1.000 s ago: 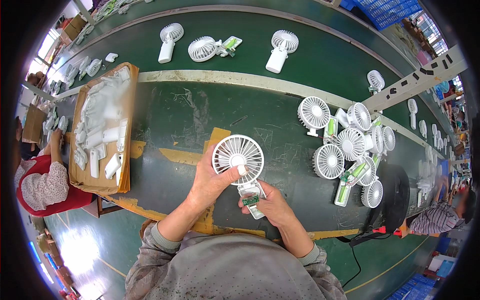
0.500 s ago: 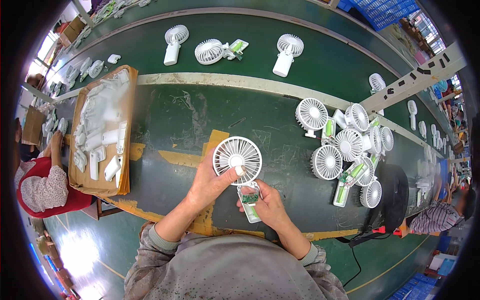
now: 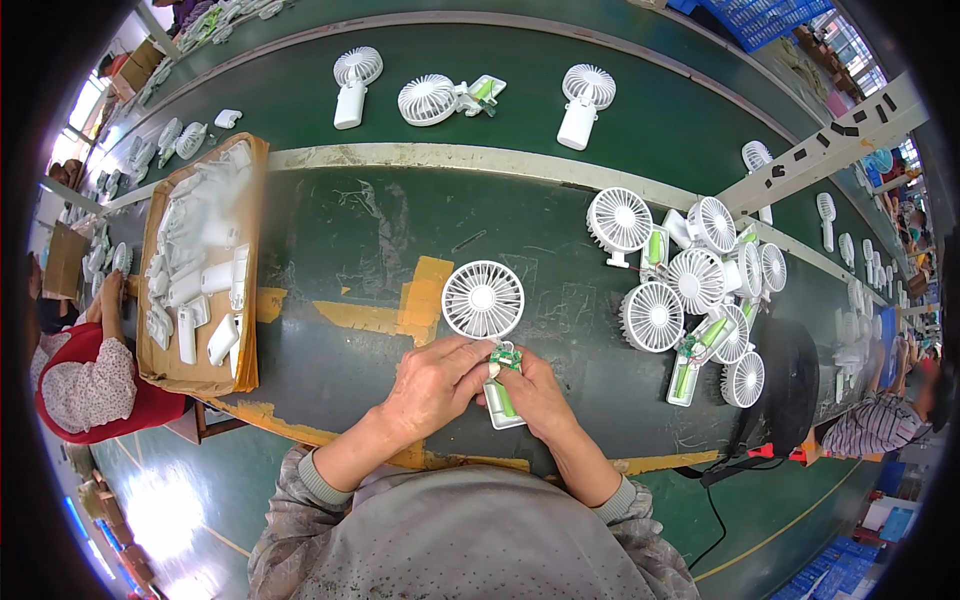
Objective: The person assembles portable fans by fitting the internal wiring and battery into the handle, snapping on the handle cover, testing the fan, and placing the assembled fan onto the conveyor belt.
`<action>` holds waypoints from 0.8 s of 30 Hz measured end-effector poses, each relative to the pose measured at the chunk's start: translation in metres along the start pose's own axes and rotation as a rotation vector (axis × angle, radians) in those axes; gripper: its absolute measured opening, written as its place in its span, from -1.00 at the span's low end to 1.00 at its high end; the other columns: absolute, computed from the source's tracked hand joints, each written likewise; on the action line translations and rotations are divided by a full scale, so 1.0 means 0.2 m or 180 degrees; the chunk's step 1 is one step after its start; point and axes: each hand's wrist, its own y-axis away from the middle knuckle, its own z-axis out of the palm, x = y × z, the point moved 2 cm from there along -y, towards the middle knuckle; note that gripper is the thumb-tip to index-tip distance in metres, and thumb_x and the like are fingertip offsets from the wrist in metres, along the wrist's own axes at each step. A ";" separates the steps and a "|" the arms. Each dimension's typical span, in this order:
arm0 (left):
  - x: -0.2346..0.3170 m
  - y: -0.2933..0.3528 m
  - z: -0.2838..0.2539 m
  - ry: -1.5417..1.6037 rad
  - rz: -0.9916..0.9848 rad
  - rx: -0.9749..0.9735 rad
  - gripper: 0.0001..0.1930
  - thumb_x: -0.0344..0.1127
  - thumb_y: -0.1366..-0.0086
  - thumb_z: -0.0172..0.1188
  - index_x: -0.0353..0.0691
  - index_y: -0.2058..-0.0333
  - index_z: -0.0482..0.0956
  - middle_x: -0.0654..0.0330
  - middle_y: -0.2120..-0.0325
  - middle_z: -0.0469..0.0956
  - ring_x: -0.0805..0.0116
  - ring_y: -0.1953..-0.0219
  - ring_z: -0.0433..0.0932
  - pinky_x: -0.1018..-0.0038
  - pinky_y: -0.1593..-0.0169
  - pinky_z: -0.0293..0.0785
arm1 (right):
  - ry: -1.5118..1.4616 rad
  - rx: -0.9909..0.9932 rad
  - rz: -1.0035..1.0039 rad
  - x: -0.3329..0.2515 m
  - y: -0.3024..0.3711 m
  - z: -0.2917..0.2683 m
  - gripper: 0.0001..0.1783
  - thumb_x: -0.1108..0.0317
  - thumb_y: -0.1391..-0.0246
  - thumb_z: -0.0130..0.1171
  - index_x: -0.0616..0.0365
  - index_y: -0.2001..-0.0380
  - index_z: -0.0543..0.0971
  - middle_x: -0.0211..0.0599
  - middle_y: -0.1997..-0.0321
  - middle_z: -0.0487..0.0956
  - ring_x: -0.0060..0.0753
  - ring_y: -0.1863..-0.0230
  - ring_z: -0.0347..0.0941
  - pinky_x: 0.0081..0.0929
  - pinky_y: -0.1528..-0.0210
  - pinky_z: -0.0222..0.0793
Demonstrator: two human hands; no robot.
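A white handheld fan (image 3: 483,300) is in front of me, its round grille pointing away from me and its handle toward me. The handle (image 3: 506,412) is uncovered, showing a green battery cell inside. At the neck, a small green circuit board (image 3: 507,357) sticks up between my fingers. My left hand (image 3: 430,388) is closed at the neck, with its fingertips pinched beside the board. My right hand (image 3: 540,396) grips the handle from the right, thumb over the inside near the board. My fingers hide part of the neck and any wires there.
A cardboard tray (image 3: 250,340) of white plastic covers lies at left. Several fans with uncovered handles are heaped at right (image 3: 697,280), near a black bag (image 3: 785,390). Beyond a pale rail (image 3: 420,155), more fans (image 3: 577,115) lie on a green belt. Co-workers sit at both sides.
My left hand has left the grille and moved down to the neck. The circuit board, lower inside the handle before, now shows up at the neck. The handle is more exposed.
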 end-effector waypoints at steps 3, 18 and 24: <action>0.01 -0.01 0.00 -0.0328 0.0368 0.0051 -0.81 -0.44 -0.04 0.21 -0.29 0.31 0.55 0.09 0.47 0.54 0.13 0.44 0.54 0.33 0.41 0.48 | 0.0078 -0.0018 0.0010 0.00 0.00 0.00 -0.80 0.41 -0.18 -0.10 0.28 0.18 0.41 -0.29 0.35 0.54 -0.55 0.45 0.51 -0.64 0.46 0.46; 0.03 -0.06 0.04 -0.0631 0.0657 0.0083 -0.85 -0.54 -0.01 0.15 -0.29 0.40 0.41 0.09 0.54 0.45 0.11 0.50 0.49 0.30 0.42 0.42 | 0.0135 0.0088 0.0204 0.00 0.00 -0.03 -0.76 0.29 -0.23 -0.07 0.28 0.23 0.42 -0.34 0.38 0.52 -0.60 0.44 0.47 -0.64 0.44 0.41; 0.02 -0.07 0.03 -0.0642 0.0535 -0.0032 -0.85 -0.54 -0.02 0.14 -0.28 0.41 0.39 0.10 0.56 0.43 0.10 0.51 0.48 0.29 0.43 0.41 | -0.0379 0.0066 -0.0013 -0.01 0.02 -0.01 -0.77 0.30 -0.20 -0.03 0.26 0.20 0.41 -0.39 0.36 0.50 -0.64 0.41 0.44 -0.62 0.39 0.40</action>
